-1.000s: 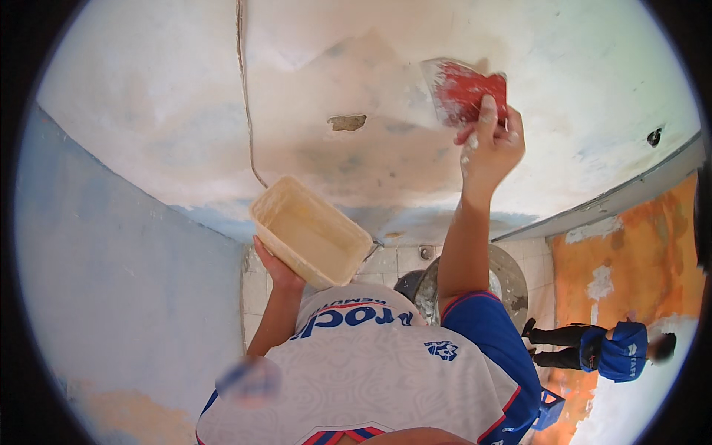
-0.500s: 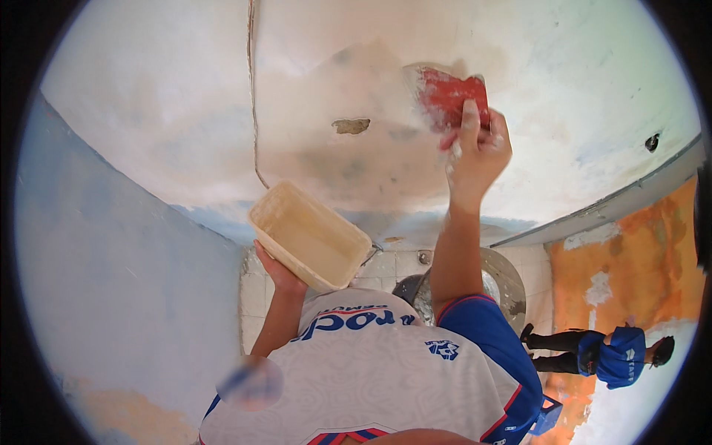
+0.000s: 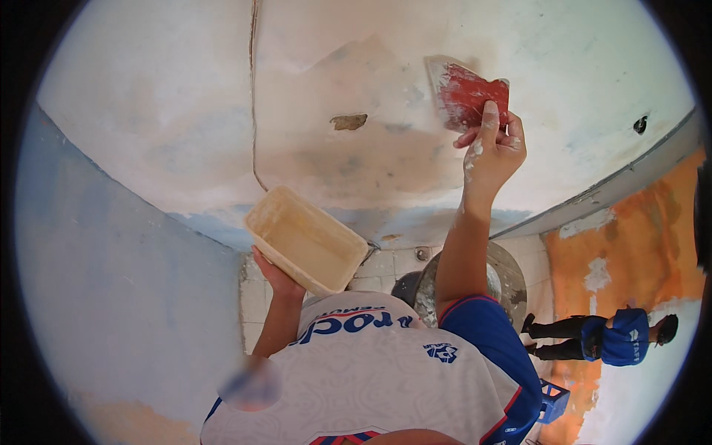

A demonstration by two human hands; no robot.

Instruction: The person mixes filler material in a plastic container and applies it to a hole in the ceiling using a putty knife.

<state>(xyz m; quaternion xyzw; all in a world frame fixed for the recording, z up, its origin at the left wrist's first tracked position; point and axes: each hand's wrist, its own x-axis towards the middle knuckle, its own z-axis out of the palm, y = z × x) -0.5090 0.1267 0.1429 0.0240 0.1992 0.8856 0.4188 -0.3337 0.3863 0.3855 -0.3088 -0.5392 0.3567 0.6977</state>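
Note:
My right hand (image 3: 495, 144) is raised at the wall and grips a flat red putty scraper (image 3: 475, 96) between thumb and fingers. White filler smears the scraper's blade, which lies against or very near the pale wall (image 3: 415, 44); I cannot tell which. Filler also spots my hand and wrist. Lower down to the left, my left hand (image 3: 280, 273) holds a cream rectangular tub (image 3: 308, 241) by its side and underside. The tub is tilted with its opening facing up, and its inside has a pale coating. To the left of the scraper is a ragged hole (image 3: 348, 122) in the wall.
A cable (image 3: 254, 96) runs down the wall. At right a dark wall opening (image 3: 640, 124) shows. Below stand a round, splattered basin (image 3: 508, 278) and a blue plastic stool (image 3: 552, 400). Another person (image 3: 624, 337) in a blue shirt stands near the orange wall (image 3: 638, 237).
My right hand and the scraper have moved a little to the right along the wall. The tub in my left hand has barely shifted.

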